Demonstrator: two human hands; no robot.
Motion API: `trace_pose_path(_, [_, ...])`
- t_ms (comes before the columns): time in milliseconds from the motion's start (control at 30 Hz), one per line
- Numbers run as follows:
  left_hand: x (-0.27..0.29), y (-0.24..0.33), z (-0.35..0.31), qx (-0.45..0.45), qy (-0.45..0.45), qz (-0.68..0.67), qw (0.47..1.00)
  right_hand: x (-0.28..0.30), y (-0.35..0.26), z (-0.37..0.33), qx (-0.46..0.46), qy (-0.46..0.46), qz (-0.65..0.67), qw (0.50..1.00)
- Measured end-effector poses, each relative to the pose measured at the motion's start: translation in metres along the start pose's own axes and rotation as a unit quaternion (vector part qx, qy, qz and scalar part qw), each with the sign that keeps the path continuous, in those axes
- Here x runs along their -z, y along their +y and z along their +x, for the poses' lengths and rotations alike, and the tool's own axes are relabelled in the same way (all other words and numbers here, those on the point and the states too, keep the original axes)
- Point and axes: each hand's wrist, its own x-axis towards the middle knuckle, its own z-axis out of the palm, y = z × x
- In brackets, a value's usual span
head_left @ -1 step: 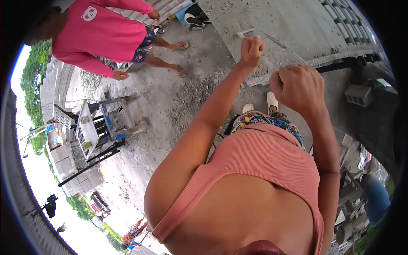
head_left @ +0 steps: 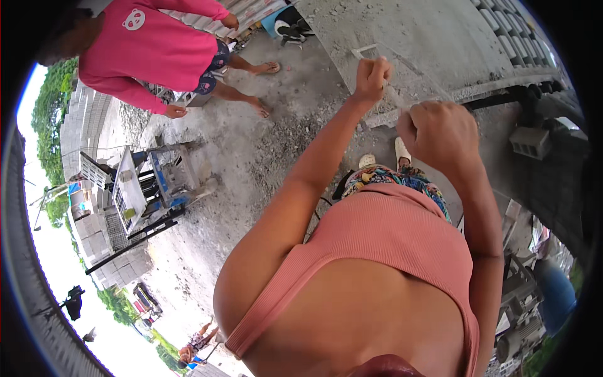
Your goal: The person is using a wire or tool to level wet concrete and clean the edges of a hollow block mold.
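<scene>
Both my fists are raised in front of me, over the near edge of a dusty grey work surface (head_left: pixel 433 44). My left hand (head_left: pixel 374 76) is closed, its fingers curled in. To its right and closer to me, my right hand (head_left: pixel 443 133) is also closed and slightly blurred. Whatever either fist grips, if anything, is hidden. A thin pale frame-like outline (head_left: pixel 365 49) lies on the surface just beyond my left hand. Some of it runs behind my hands, so its full shape does not show.
A person in a pink top (head_left: pixel 151 50) stands at the far left. A blue-and-grey metal machine (head_left: pixel 166 176) sits on the gravelly ground at left. Grey hollow blocks (head_left: pixel 509 38) line the far right; another block (head_left: pixel 529 141) lies nearer. A black-and-white animal (head_left: pixel 292 25) rests at the back.
My right fist has shifted slightly toward me, and my left has dipped a little. Both stay closed. The person in pink has barely moved.
</scene>
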Motion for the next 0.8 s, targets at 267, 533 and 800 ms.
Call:
trace_pose_path(267, [0.01, 0.032, -0.045, 0.081, -0.003, -0.07, 0.994, 0.001, -0.031, -0.04, 0.039, -0.063, 0.015, 0.997])
trace_pose_path(533, [0.0, 0.019, -0.03, 0.157, -0.058, 0.093, 0.982, -0.009, 0.003, -0.044, 0.001, -0.056, 0.031, 0.998])
trace_pose_path(800, [0.013, -0.012, -0.029, 0.11, -0.02, 0.0, 0.994, -0.041, -0.013, -0.034, 0.053, -0.019, -0.034, 0.998])
